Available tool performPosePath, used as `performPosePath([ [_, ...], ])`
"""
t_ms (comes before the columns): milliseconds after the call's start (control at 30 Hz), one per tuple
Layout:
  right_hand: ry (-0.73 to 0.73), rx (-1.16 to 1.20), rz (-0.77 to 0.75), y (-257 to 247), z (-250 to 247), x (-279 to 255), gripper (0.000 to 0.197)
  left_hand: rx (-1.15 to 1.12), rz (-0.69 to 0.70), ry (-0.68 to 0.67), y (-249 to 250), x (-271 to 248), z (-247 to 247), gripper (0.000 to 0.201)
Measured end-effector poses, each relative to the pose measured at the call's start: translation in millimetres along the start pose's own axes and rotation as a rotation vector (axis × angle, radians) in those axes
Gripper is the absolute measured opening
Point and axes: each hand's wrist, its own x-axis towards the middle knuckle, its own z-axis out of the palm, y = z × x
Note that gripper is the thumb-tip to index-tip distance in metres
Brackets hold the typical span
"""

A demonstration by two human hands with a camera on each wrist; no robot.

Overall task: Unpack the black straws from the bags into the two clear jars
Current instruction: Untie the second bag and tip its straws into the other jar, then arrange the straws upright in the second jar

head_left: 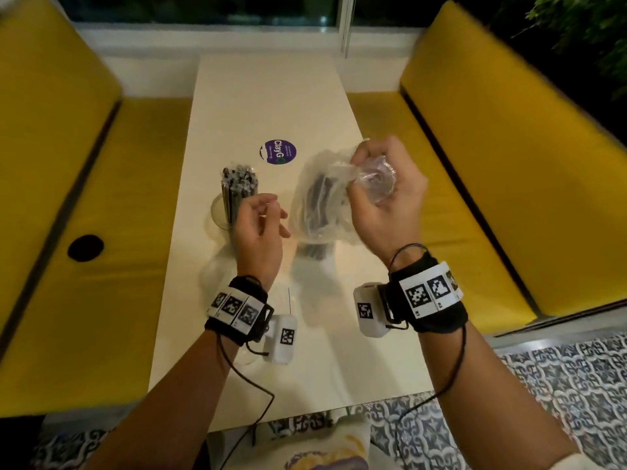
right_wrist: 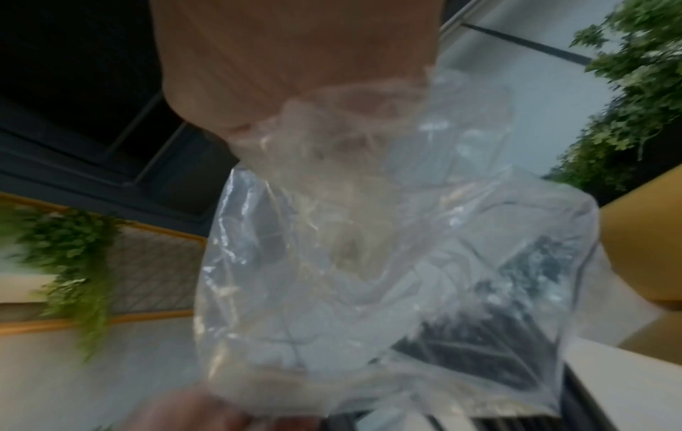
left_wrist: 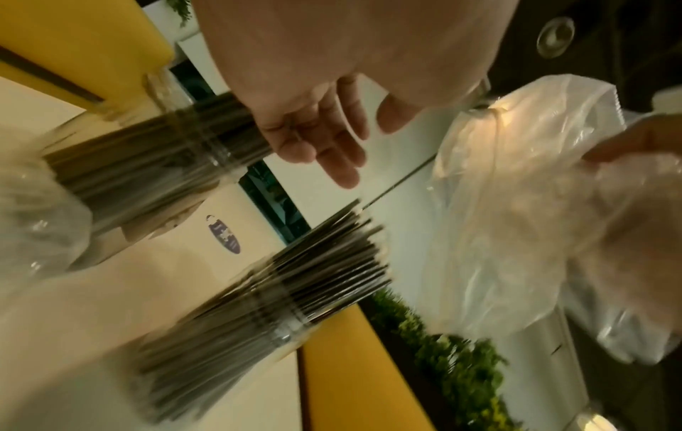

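Two clear jars stand on the cream table (head_left: 264, 96), each packed with upright black straws. The left jar (head_left: 234, 198) (left_wrist: 166, 151) is just beyond my left hand. The right jar (head_left: 314, 242) (left_wrist: 276, 306) is partly veiled in the head view by a crumpled clear plastic bag (head_left: 322, 184) (left_wrist: 498, 218) (right_wrist: 369, 262). My right hand (head_left: 356, 178) grips that bag, lifted above the jar. Dark straws (right_wrist: 498, 335) show through the film. My left hand (head_left: 278, 215) (left_wrist: 354, 140) hovers between the jars, fingers relaxed, holding nothing.
Another clear plastic bag (head_left: 217, 269) (left_wrist: 37, 218) lies on the table by my left wrist. A round purple sticker (head_left: 280, 151) is stuck beyond the jars. Yellow cushioned benches (head_left: 509, 164) flank the table. A window runs along the far end.
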Motion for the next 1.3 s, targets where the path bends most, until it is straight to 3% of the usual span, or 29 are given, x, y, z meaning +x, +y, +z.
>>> performPosePath([
  [67,-0.123,-0.016,0.022,-6.2,12.3,-21.6,0.025,-0.114,0.024,-0.024,15.3,-10.7,-4.5,0.016],
  [133,-0.274,-0.036,0.14,-3.0,22.9,-43.5,0.038,-0.134,0.031,-0.101,17.6,-20.7,-6.9,0.019],
  [300,-0.544,-0.03,0.456,32.5,46.0,-114.1,0.069,0.085,-0.251,-0.189,-39.8,-39.7,-14.5,0.011],
  [433,-0.577,-0.038,0.656,57.4,51.9,-159.7,0.051,0.476,-0.194,-0.196,-99.4,-46.1,-21.3,0.01],
  [567,-0.571,-0.366,0.493,91.8,57.4,-191.9,0.028,0.703,-0.262,-0.405,-127.8,-49.0,-16.0,0.017],
  [633,-0.565,-0.502,0.42,103.6,61.1,-199.4,0.022,0.741,-0.266,-0.44,-132.5,-50.9,-13.2,0.019],
  [700,-0.576,-0.596,0.405,111.3,63.8,-204.7,0.027,0.692,-0.26,-0.404,-130.7,-52.3,-10.3,0.026],
  [833,-0.653,-0.526,0.576,123.1,60.7,-199.7,0.027,0.63,-0.158,-0.309,-116.9,-47.0,-4.4,0.027],
  [933,-0.807,-0.531,0.617,120.6,52.2,-178.2,0.052,0.585,-0.075,-0.26,-100.9,-37.5,0.5,0.023],
  [1033,-0.734,-0.511,0.542,110.9,36.9,-147.4,0.061,0.525,-0.07,-0.221,-80.1,-23.5,11.3,0.021],
  [1166,-0.496,-0.33,0.365,107.6,10.3,-92.2,0.029,0.47,-0.104,-0.15,-57.9,0.8,32.0,0.021],
  [1300,-0.367,-0.303,0.277,113.2,-14.5,-24.2,0.024,0.509,-0.267,-0.199,-51.0,27.9,59.5,0.056],
])
